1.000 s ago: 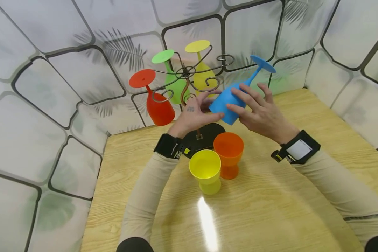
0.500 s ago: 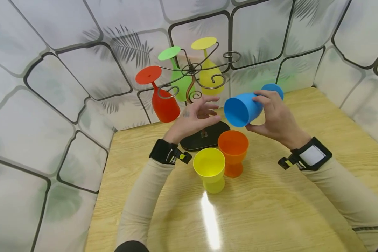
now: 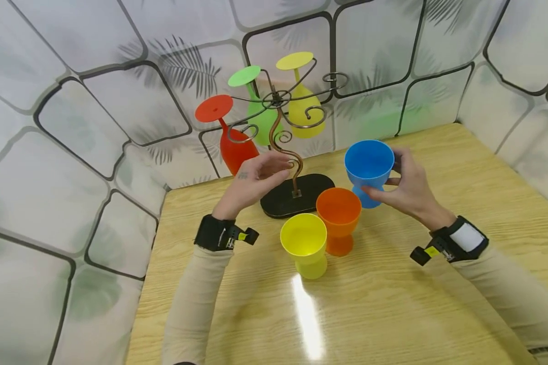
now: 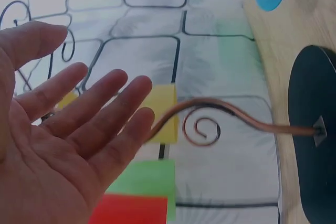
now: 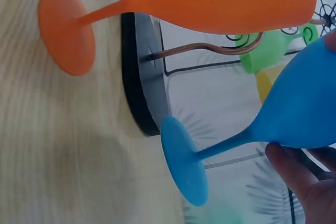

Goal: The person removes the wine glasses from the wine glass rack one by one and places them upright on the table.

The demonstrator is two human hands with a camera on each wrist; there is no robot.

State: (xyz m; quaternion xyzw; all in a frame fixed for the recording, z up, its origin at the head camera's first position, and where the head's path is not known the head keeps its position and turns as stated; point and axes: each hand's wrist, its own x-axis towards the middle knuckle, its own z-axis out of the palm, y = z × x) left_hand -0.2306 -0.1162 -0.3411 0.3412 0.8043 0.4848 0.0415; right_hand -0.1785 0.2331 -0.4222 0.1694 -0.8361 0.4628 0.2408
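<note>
My right hand (image 3: 411, 185) grips a blue plastic goblet (image 3: 370, 162), now upright with its mouth up, beside the rack's base. In the right wrist view, the fingers hold the bowl of the blue goblet (image 5: 299, 98); whether its foot touches the table I cannot tell. My left hand (image 3: 253, 182) holds nothing and hovers by the curved copper stem of the wire rack (image 3: 297, 157). Its fingers look relaxed in the left wrist view. Red (image 3: 237, 149), green (image 3: 260, 119) and yellow (image 3: 305, 114) goblets hang upside down from the rack's wire arms.
An orange goblet (image 3: 340, 218) and a yellow goblet (image 3: 303, 243) stand upright on the wooden table (image 3: 370, 314), in front of the rack's black oval base (image 3: 283, 200). A patterned curtain-like backdrop (image 3: 370, 45) closes off the back and sides.
My right hand has turned the blue goblet from tilted mouth-down to upright and lowered it. The left hand has come off the goblet and drawn back left and down.
</note>
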